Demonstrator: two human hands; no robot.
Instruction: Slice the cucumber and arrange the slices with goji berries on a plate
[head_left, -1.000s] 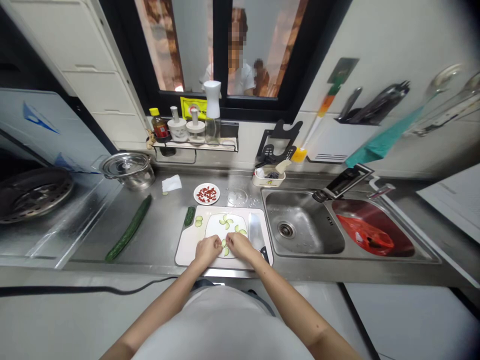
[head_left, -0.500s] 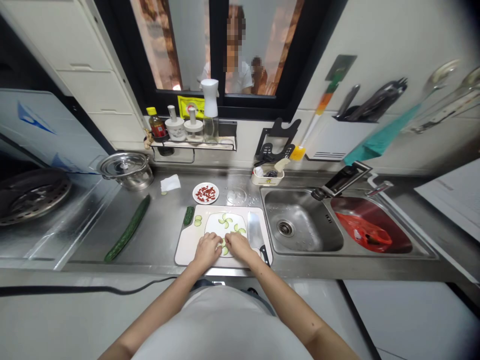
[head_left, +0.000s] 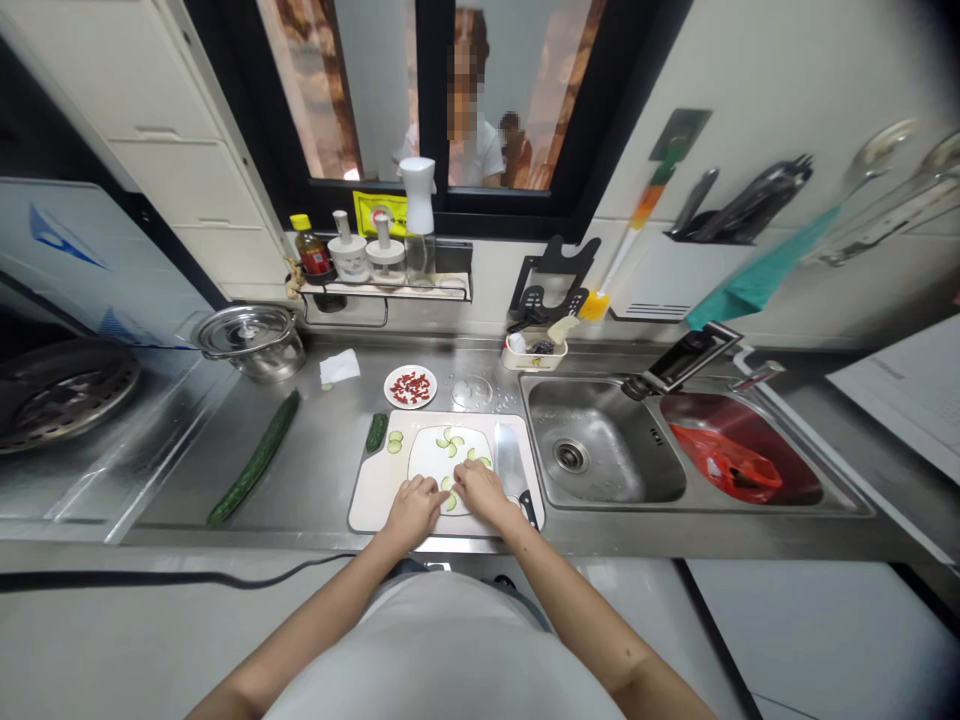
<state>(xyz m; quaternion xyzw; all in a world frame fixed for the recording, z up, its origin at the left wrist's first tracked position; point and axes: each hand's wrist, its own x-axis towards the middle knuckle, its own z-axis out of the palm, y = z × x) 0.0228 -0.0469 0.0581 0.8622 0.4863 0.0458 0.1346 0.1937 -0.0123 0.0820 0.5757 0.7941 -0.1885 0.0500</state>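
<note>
Over the plate [head_left: 429,454], left grip [head_left: 410,512] and right grip [head_left: 482,492], half-curled, flank cucumber slices [head_left: 451,503]

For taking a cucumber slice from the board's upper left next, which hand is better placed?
Probably the left hand: it is nearer those cucumber slices, while the right hand is over the far side of the plate.

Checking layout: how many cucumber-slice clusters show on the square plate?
3: the far cluster, the right cluster by the right hand, the near cluster between it and the left hand. Hands may hide more.
</note>
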